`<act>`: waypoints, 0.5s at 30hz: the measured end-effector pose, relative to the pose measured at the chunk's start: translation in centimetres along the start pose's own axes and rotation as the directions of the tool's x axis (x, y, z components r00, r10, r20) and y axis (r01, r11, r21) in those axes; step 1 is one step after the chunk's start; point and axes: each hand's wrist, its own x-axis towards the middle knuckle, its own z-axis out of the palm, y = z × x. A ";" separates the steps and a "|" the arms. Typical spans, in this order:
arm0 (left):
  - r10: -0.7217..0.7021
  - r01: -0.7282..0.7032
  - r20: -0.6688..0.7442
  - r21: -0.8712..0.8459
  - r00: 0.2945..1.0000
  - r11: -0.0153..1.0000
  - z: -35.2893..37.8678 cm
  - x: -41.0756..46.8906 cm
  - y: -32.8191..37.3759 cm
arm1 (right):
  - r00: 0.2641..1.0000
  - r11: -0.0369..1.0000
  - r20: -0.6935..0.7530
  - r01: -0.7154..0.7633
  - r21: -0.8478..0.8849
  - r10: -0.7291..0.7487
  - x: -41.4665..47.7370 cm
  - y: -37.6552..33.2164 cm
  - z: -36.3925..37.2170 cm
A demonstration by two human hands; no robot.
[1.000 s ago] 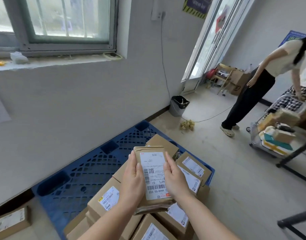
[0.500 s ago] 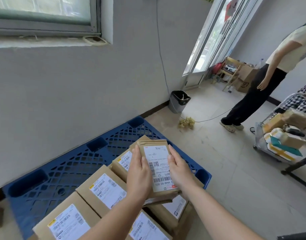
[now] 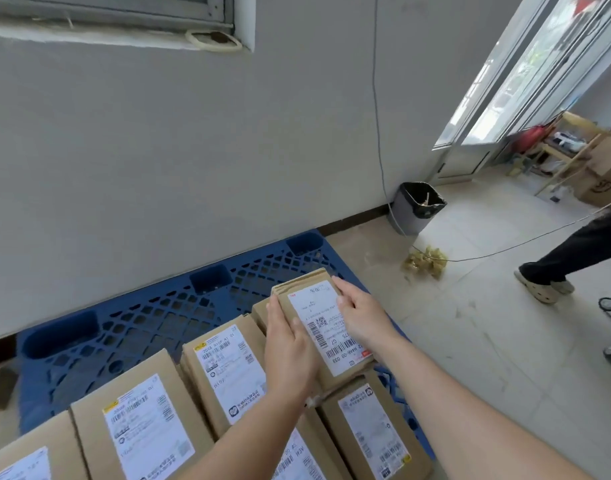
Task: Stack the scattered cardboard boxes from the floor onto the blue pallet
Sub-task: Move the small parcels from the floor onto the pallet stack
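Your left grip (image 3: 290,344) and right grip (image 3: 361,317) both clutched the box (image 3: 326,327) by its sides, low over the stack (image 3: 227,368) on the pallet (image 3: 141,327). The bin (image 3: 416,209) by the wall (image 3: 193,150) had some scrap in it.

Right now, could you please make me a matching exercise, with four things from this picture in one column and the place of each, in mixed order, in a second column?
Things
1. labelled box
2. waste bin
3. tape roll
4. yellow crumpled heap

Places
A. on the window ledge
B. lying on the open floor tiles
C. held between the left hand and the right hand
D. standing at the foot of the wall

Pairs: 1-C; 2-D; 3-A; 4-B
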 end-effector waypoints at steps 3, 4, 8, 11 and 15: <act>-0.098 0.098 -0.002 0.027 0.995 0.995 0.2 1.6 -0.2 | 0.999 0.999 0.031 0.029 -0.031 -0.028 3.0 0.9 0.8; -0.130 0.130 -0.003 0.037 0.991 0.991 0.2 2.1 -0.1 | 0.999 0.999 0.039 0.032 -0.031 -0.030 3.8 1.2 1.1; -0.249 0.247 0.025 0.072 0.968 0.966 0.2 4.1 -0.2 | 0.996 0.999 0.079 0.034 -0.022 -0.032 6.7 2.2 2.1; -0.337 0.334 0.027 0.078 0.941 0.939 0.2 5.4 -0.3 | 0.994 1.000 0.109 0.014 0.013 -0.015 8.1 3.0 2.9; -0.417 0.410 0.038 0.125 0.908 0.904 0.3 6.2 -0.6 | 0.991 1.000 0.136 0.010 0.023 -0.013 8.7 4.0 4.1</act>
